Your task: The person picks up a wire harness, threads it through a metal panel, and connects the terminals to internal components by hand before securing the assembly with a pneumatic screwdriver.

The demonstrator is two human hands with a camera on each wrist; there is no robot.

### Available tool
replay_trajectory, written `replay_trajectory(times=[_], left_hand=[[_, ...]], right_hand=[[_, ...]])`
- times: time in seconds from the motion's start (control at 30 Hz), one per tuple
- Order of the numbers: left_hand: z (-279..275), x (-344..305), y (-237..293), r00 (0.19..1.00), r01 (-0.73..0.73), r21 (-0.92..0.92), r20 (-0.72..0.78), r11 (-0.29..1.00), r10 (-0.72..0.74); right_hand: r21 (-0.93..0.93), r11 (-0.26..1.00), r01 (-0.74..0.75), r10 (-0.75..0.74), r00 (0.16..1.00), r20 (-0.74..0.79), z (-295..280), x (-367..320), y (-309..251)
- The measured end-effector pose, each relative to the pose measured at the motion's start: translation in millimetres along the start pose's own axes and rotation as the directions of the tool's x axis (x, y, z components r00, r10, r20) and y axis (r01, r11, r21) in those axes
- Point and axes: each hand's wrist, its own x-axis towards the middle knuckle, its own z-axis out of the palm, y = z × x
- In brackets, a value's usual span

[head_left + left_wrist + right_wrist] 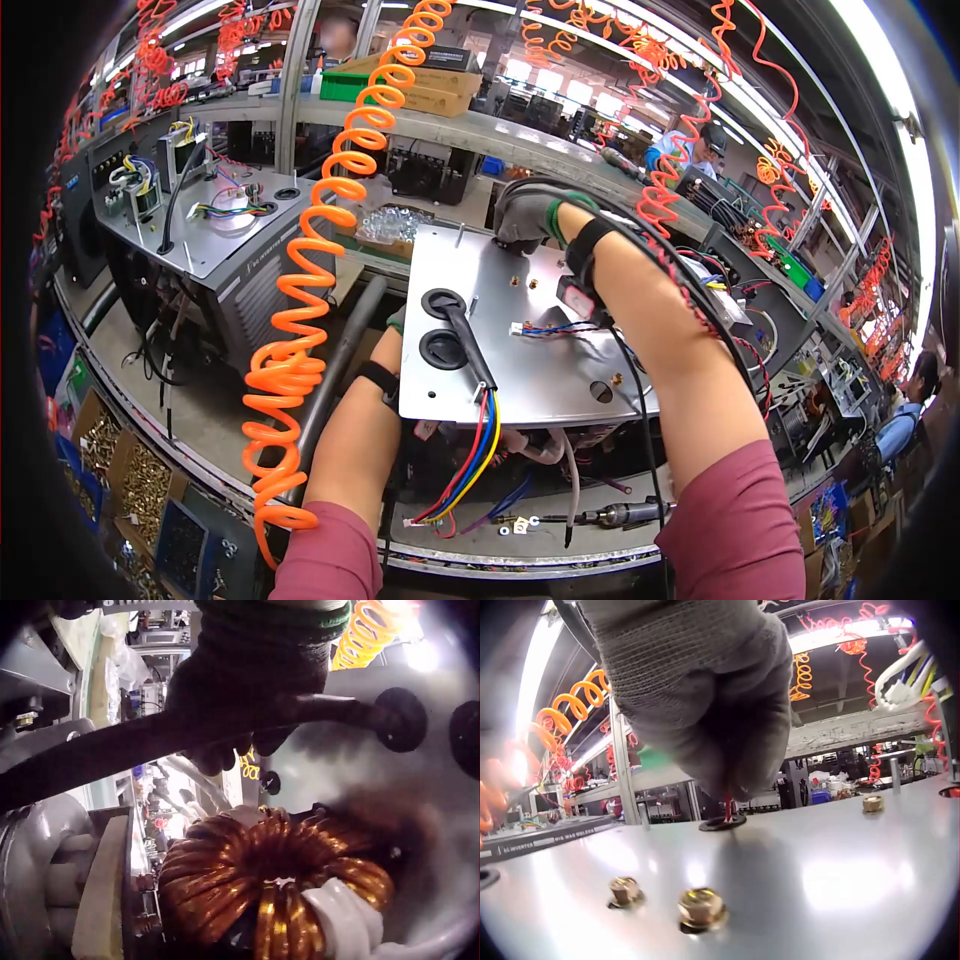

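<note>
A silver metal plate (520, 340) lies over an open machine chassis. My gloved right hand (525, 215) is at the plate's far edge. In the right wrist view its fingertips (731, 776) pinch a thin red wire (727, 808) straight above a black-rimmed hole (724, 823). My left hand (397, 320) reaches under the plate's left edge and is mostly hidden in the head view. From the left wrist, its gloved fingers (225, 754) curl round a thick black cable (135, 746) that runs to a black grommet (401, 716). A copper toroid coil (277, 885) sits just below.
Brass standoffs (701, 906) stick up from the plate. Coloured wires (470, 450) hang off its near edge. An orange coiled hose (320, 250) dangles at the left, a powered screwdriver (610, 515) lies on the bench front, and another chassis (200, 230) stands far left.
</note>
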Motion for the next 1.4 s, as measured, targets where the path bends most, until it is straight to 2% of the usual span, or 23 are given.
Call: replay_trajectory(times=[0.07, 0.13, 0.2, 0.33, 0.4, 0.43, 0.53, 0.6, 0.67, 0.73, 0.77, 0.83, 0.9, 0.93, 0.97, 1.0, 1.07, 1.1, 1.13, 1.2, 1.27, 1.33, 1.4], left_hand=[[0.8, 10.7, -4.9, 0.999, -0.025, 0.054, -0.026, 0.998, 0.027], [-1.5, 18.2, -10.2, 0.998, -0.049, 0.108, -0.042, 0.993, 0.054], [-24.5, 1.9, -22.7, 0.995, -0.077, 0.167, -0.056, 0.983, 0.088], [-23.2, 17.6, -23.2, 0.984, -0.133, 0.289, -0.08, 0.948, 0.162], [-27.4, 18.4, -23.0, 0.975, -0.166, 0.347, -0.083, 0.923, 0.206], [-27.4, 19.9, -25.4, 0.97, -0.182, 0.377, -0.086, 0.908, 0.229], [-31.3, 20.4, -30.1, 0.952, -0.213, 0.47, -0.099, 0.857, 0.291], [-35.3, 24.2, -31.9, 0.94, -0.227, 0.526, -0.102, 0.82, 0.325], [-45.3, 23.0, -34.7, 0.926, -0.244, 0.578, -0.099, 0.779, 0.364], [-50.6, 19.1, -36.6, 0.91, -0.254, 0.633, -0.098, 0.732, 0.402], [-50.1, 22.2, -38.0, 0.904, -0.253, 0.662, -0.099, 0.705, 0.417], [-37.0, 37.8, -34.5, 0.891, -0.243, 0.719, -0.101, 0.651, 0.444], [-75.6, -8.1, -55.2, 0.885, -0.214, 0.771, -0.107, 0.6, 0.454], [-78.1, -12.7, -59.9, 0.885, -0.196, 0.792, -0.111, 0.578, 0.452], [-71.5, 34.9, -33.5, 0.885, -0.179, 0.812, -0.114, 0.555, 0.452], [-85.6, 17.3, -45.0, 0.885, -0.158, 0.833, -0.119, 0.531, 0.45], [-116.0, -2.1, -51.3, 0.886, -0.105, 0.876, -0.133, 0.472, 0.444], [-125.1, -7.8, -53.9, 0.887, -0.077, 0.897, -0.138, 0.436, 0.44], [-131.6, -24.6, -62.6, 0.89, -0.052, 0.915, -0.139, 0.399, 0.435], [-24.2, -97.8, 19.1, 0.91, 0.378, 0.926, -0.369, -0.01, 0.189], [-19.4, -112.9, 23.0, 0.876, 0.467, 0.88, -0.448, -0.083, 0.178], [-20.9, -137.3, 31.3, 0.87, 0.488, 0.852, -0.492, -0.188, 0.028], [-20.9, -178.2, 31.2, 0.891, 0.444, 0.889, -0.426, -0.111, 0.156]], right_hand=[[0.375, 0.927, -0.004, -0.011, 0.999, 0.039, 12.6, 7.8, 14.4], [0.383, 0.924, -0.002, -0.002, 1.0, 0.01, 12.1, -1.5, 8.8], [0.026, 0.995, 0.096, -0.092, 0.989, -0.12, 16.5, 3.3, 9.2], [-0.076, 0.994, 0.076, -0.086, 0.985, -0.15, 16.8, 3.1, 2.9], [-0.028, 0.997, 0.067, -0.071, 0.988, -0.14, 12.4, -9.3, 1.1], [0.154, 0.988, 0.0, 0.019, 0.993, -0.12, 9.1, -17.8, -2.4], [0.526, 0.83, -0.188, 0.226, 0.974, -0.009, -9.5, -39.6, -9.7], [0.744, 0.646, -0.168, 0.343, 0.935, -0.087, -15.4, -29.3, -0.7], [0.938, 0.331, 0.1, 0.495, 0.828, -0.263, -23.6, -37.0, 5.1], [0.959, 0.242, 0.149, 0.56, 0.786, -0.263, -41.3, -31.4, 17.4], [0.948, 0.165, 0.272, 0.6, 0.735, -0.315, -45.2, -29.1, 23.6], [0.934, 0.086, 0.347, 0.602, 0.729, -0.327, -56.1, -35.9, 30.5], [0.93, 0.082, 0.358, 0.596, 0.731, -0.333, -55.8, -39.0, 28.7], [0.944, 0.098, 0.316, 0.579, 0.753, -0.312, -55.9, -46.6, 23.2], [0.951, 0.074, 0.301, 0.539, 0.79, -0.292, -50.5, -59.6, 8.2], [0.961, 0.14, 0.237, 0.433, 0.858, -0.275, -42.5, -51.4, 17.3], [0.978, 0.101, 0.18, 0.465, 0.861, -0.206, -32.4, -53.7, 3.6], [0.945, 0.003, 0.327, 0.452, 0.842, -0.293, -19.0, -41.3, 7.3], [0.951, -0.022, 0.307, 0.45, 0.853, -0.265, -15.4, -37.3, 8.4], [0.97, -0.055, 0.237, 0.426, 0.884, -0.192, -21.4, -44.5, 9.0], [0.984, 0.05, 0.169, 0.322, 0.93, -0.176, -24.3, -59.8, -1.0], [0.982, 0.003, 0.187, 0.365, 0.915, -0.176, -21.9, -80.3, -24.0], [0.975, -0.034, 0.221, 0.292, 0.935, -0.202, -25.0, -87.5, -36.5]])
